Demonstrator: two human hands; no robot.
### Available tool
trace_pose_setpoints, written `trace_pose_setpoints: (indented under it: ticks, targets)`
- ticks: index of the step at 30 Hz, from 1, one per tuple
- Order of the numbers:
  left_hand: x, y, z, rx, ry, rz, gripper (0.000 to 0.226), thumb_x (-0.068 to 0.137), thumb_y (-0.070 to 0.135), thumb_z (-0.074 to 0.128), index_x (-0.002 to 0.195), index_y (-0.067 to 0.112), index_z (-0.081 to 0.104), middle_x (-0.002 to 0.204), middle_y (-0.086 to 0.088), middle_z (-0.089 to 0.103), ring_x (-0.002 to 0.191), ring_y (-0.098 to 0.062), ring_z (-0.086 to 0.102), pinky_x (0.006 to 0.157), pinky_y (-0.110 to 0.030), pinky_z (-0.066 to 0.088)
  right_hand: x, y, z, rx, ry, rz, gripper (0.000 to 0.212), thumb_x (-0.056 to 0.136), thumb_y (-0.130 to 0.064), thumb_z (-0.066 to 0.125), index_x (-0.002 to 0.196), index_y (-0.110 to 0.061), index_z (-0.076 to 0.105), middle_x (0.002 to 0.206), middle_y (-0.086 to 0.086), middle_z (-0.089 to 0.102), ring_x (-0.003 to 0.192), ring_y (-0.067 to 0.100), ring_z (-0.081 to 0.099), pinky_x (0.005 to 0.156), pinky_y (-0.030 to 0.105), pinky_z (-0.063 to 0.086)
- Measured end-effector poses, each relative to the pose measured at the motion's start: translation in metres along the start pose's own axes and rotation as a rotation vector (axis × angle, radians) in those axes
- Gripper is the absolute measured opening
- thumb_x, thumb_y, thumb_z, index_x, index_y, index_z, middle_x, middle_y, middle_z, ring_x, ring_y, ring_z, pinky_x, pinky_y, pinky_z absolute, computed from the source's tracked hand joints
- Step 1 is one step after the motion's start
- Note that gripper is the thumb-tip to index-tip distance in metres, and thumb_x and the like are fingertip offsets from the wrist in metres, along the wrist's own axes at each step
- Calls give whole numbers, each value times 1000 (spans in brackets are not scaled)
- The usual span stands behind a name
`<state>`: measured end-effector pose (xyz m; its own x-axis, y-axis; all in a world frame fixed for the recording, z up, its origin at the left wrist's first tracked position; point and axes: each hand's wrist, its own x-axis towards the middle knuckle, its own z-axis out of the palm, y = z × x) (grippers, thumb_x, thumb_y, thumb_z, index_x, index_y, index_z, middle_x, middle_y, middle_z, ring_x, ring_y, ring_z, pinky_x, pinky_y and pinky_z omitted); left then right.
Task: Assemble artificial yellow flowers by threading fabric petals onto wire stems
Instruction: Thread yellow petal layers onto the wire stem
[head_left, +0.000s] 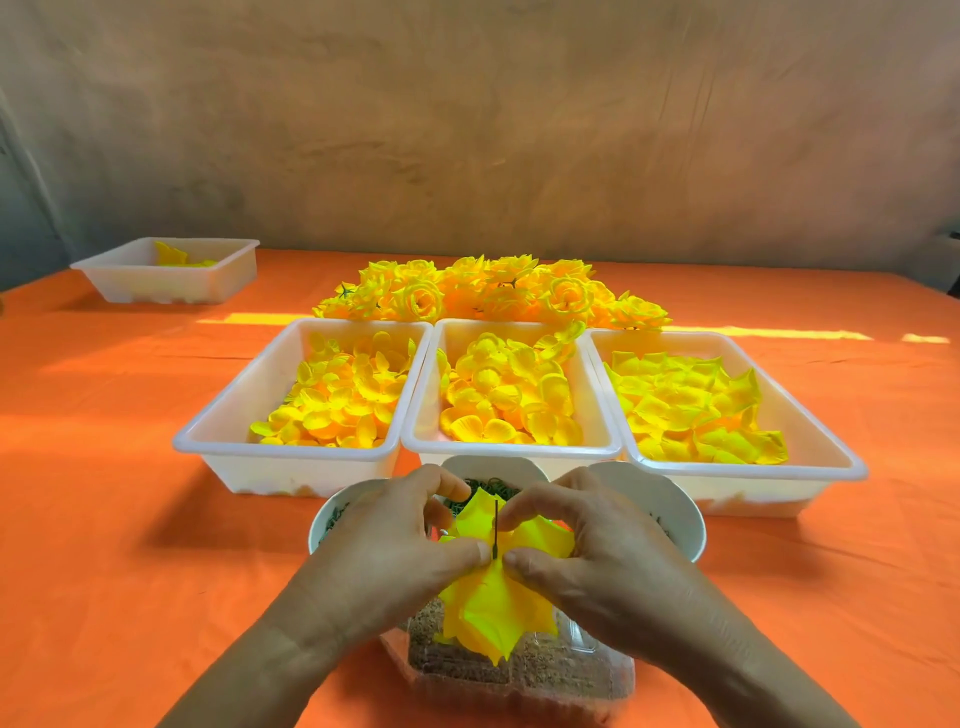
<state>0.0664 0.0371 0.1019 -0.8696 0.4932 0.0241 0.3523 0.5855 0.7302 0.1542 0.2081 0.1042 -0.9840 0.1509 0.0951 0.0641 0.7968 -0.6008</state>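
While a large yellow fabric petal (493, 608) is held low in the foreground, a thin dark wire stem (496, 522) is seen standing upright through its middle. The petal is pinched just left of the stem between the thumb and curled fingers of the left hand (395, 551), and just right of it in the same way by the right hand (587, 551), so that both thumbs lie close on either side of the wire. Whether the stem itself is gripped cannot be told. Beneath the petal a clear plastic box (524, 675) with brown contents is set on the orange tablecloth (130, 571). Just behind the hands three white bowls are grouped: a left bowl (317, 525), a middle bowl (493, 464) in which small dark green pieces (488, 488) are visible, and a right bowl (680, 525). Beyond these, three white trays are lined up side by side: the left tray (291, 475) is filled with small rounded petals, the middle tray (511, 449) with larger rounded ones, and the right tray (753, 491) with pointed ones. Behind the trays a heap of finished yellow flowers (493, 291) is piled. Well apart, at the far left, a fourth tray (171, 288) with a few yellow pieces is placed.
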Motion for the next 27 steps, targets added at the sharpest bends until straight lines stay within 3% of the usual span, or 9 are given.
trace_pose_setpoints:
  ticks: [3,6,9,13,16,20,24,27]
  targets:
    - [-1,1,-10,2,84,104,37,77,34,77,107,48,60,106,15,53,93,2,58,88,-26,49,-1,1,-10,-29,10,6,31,80,-56,59,111,-56,54,107,-23,47,90,-7,48,75,12,34]
    - [2,4,-16,-181,-14,205,34,70,40,74,99,56,65,111,22,55,99,3,58,86,-21,47,1,2,-23,0,55,31,26,84,-51,56,110,-50,58,113,-21,50,79,-4,50,78,23,39]
    - [6,4,-8,-237,-142,302,30,63,51,71,92,52,72,117,28,57,116,9,52,96,-20,39,5,4,-33,54,101,74,21,88,-43,57,108,-45,63,112,-14,52,73,-1,49,79,30,42]
    - [14,-5,13,-309,-244,285,17,67,50,79,84,47,76,119,36,54,120,15,47,97,-24,39,9,14,-41,143,146,143,18,90,-31,60,101,-43,66,96,-8,59,76,8,51,74,26,38]
    - [17,-13,22,-329,-275,264,25,63,60,77,83,46,77,120,39,52,122,15,46,99,-25,40,11,27,-41,148,154,186,17,91,-30,60,101,-41,67,104,-4,63,73,8,53,71,23,39]
    - [17,-18,27,-319,-288,275,31,60,66,73,85,48,76,122,41,51,121,17,44,94,-20,36,13,43,-38,199,182,226,15,91,-26,60,97,-37,69,107,-10,63,47,0,57,45,8,39]
    - [13,-23,30,-292,-266,274,32,60,68,71,88,51,75,124,43,48,121,19,43,94,-19,39,15,56,-34,188,209,271,13,90,-28,61,96,-36,69,103,-14,63,46,5,61,48,16,40]
    - [12,-25,32,-254,-222,295,29,62,66,72,89,54,74,127,44,45,127,16,39,107,-29,38,17,64,-34,163,234,293,13,89,-26,61,96,-34,69,99,-14,65,46,6,61,52,20,41]
